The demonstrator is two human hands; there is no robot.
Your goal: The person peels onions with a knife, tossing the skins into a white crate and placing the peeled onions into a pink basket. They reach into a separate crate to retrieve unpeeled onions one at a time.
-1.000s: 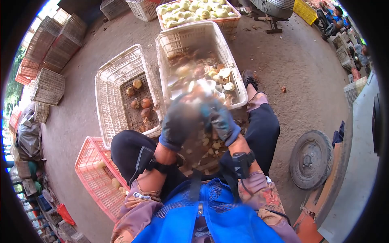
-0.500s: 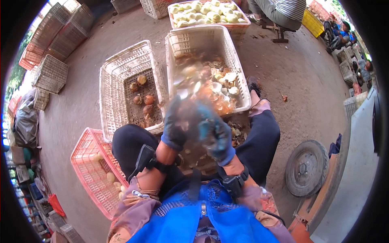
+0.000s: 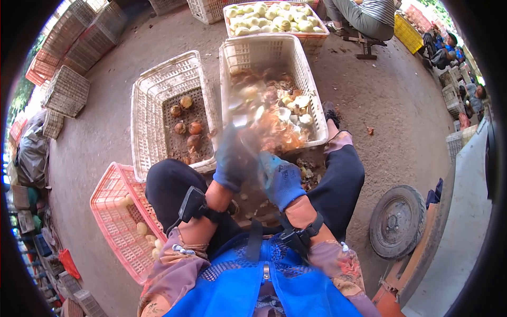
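Observation:
My left hand (image 3: 232,161), in a blue and dark glove, is closed in front of the near rim of the tall white crate (image 3: 318,119). Beside it my right hand (image 3: 281,177), gloved in blue, is curled closed, its fingertips close to the left ones. Motion blurs the space between them, so whatever they grip cannot be made out. Onion skins and peelings (image 3: 288,127) fill the bottom of the tall crate just beyond. To its left, a low white crate (image 3: 138,113) holds several brown onions (image 3: 195,127).
A pink crate (image 3: 113,227) with a few peeled onions (image 3: 141,228) stands by my left knee. Farther off is a crate of peeled onions (image 3: 274,22). A wheel (image 3: 397,222) lies at right near a metal panel (image 3: 454,232). A seated person (image 3: 364,18) is at the back.
My right hand has turned slightly and now shows the glove's back more clearly. My left hand stays near the same spot, still blurred. The view has shifted slightly.

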